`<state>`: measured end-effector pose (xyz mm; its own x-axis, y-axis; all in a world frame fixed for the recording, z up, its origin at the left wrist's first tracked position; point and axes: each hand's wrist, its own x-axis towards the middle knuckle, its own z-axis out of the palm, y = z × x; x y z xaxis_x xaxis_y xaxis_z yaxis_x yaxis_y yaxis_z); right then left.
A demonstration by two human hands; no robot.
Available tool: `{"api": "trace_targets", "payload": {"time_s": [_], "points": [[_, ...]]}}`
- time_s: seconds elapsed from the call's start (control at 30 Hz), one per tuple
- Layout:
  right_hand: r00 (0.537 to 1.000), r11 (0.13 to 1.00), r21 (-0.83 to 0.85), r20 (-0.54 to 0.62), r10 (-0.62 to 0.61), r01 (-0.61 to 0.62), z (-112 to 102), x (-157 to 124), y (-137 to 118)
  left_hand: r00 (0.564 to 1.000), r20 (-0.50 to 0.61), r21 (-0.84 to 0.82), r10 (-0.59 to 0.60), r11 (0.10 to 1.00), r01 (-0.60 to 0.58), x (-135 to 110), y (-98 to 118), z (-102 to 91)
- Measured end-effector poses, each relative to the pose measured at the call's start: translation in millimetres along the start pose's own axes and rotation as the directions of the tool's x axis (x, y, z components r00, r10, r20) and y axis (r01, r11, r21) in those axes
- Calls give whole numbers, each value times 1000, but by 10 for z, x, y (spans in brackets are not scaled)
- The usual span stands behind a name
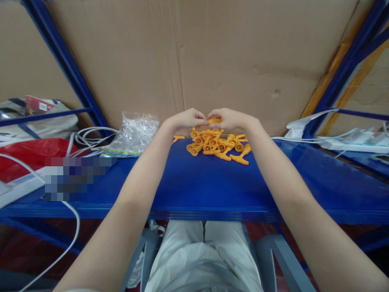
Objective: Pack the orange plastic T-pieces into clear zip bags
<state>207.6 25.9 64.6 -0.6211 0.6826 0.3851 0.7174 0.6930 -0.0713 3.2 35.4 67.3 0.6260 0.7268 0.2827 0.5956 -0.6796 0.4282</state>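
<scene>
Both arms reach forward over a blue shelf board point(212, 186). My left hand point(187, 119) and my right hand point(229, 118) meet above a pile of small orange plastic parts point(217, 145). The fingertips of both hands pinch one orange part point(214, 120) between them, held just above the pile. Each hand's fingers are curled and closed on that piece. One stray orange part point(179, 138) lies a little left of the pile.
A crumpled clear plastic bag point(135, 134) and white cables point(88, 138) lie to the left, with a red bag point(30, 156) beyond. A large cardboard sheet point(212, 56) stands behind. White packets and a power strip point(343, 142) sit at right. Blue rack posts point(69, 69) flank the board.
</scene>
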Motion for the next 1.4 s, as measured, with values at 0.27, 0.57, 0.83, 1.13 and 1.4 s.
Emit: {"api": "trace_targets", "payload": {"time_s": [0.27, 0.57, 0.83, 1.13, 1.4], "points": [[997, 998, -53, 67, 39, -36, -3, -21, -33, 999, 34, 103, 17, 994, -20, 41, -3, 21], [1000, 1000, -19, -17, 18, -19, 30, -20, 38, 999, 36, 64, 32, 997, -34, 51, -35, 15], [994, 996, -52, -79, 75, -79, 76, 1, 215, 999, 41, 36, -18, 999, 16, -5, -74, -31], [773, 914, 74, -510, 378, -398, 327, -120, 963, 990, -52, -7, -131, 991, 131, -75, -244, -150], [374, 685, 260, -681, 630, -681, 576, -728, 1371, 968, -211, -16, -136, 991, 136, -17, -321, -136]]}}
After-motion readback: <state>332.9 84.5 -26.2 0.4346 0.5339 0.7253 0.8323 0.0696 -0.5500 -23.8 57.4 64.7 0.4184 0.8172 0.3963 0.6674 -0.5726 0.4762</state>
